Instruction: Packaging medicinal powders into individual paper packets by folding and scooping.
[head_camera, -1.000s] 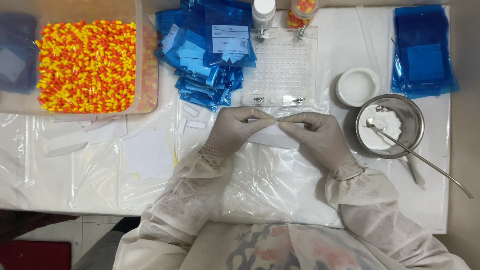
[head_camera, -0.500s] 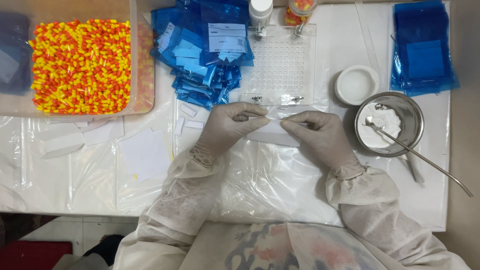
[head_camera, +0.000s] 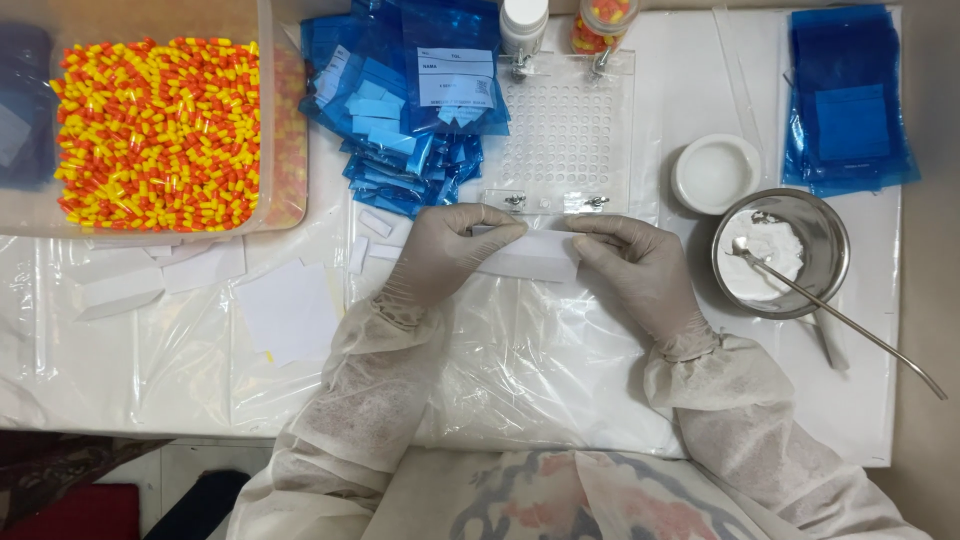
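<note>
Both gloved hands pinched a small white paper slip (head_camera: 528, 255) lying crosswise on the bench (head_camera: 560, 370), just below the clear capsule tray (head_camera: 568, 130): left hand (head_camera: 445, 250) clamped on its left end, right hand (head_camera: 640, 265) on its right.

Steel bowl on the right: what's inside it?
The steel bowl holds a heap of white powder and a long metal spoon, its bowl end in the powder, handle running out over the rim. What lies under the powder is covered.
</note>
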